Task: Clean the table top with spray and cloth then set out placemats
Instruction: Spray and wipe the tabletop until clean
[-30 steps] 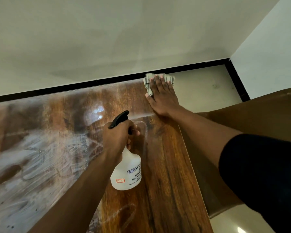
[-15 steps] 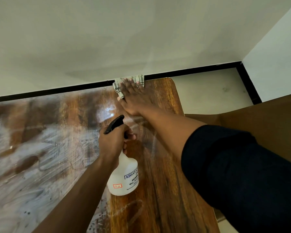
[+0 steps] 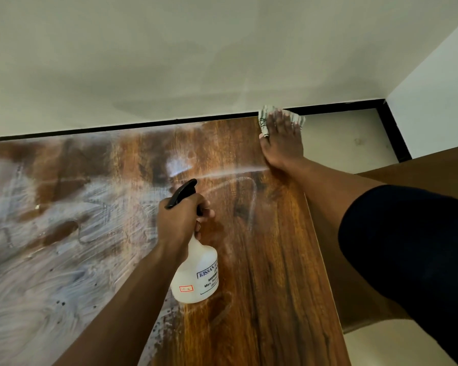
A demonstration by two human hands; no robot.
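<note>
From the head camera, the person is leaning over a wooden table top (image 3: 270, 299), its grain running away toward the white wall (image 3: 196, 62). The right hand (image 3: 282, 140) is lying flat with fingers stretched out, pressing a checked cloth (image 3: 263, 122) down at the far right corner of the table, right where the top is meeting the black skirting strip (image 3: 336, 108) along the wall's foot. The cloth is showing on both sides of the fingers and a bit past their tips. A dark sleeve (image 3: 407, 260) is covering that upper arm.

The left hand (image 3: 180, 220) is wrapping around the neck of a white spray bottle (image 3: 196, 276), fingers curled at the black trigger head (image 3: 181, 192), whose nozzle is pointing up and toward the far side. The bottle is hanging tilted above the middle of the table; whether its base is touching the wood, I cannot tell. It is carrying a printed label and a small red-edged sticker.

The left half of the table top is glistening with whitish, streaky smears (image 3: 50, 247), and a thin pale streak is running across the wood from the nozzle toward the right wrist. Beyond the table's right edge, pale floor (image 3: 347, 138) is showing.
</note>
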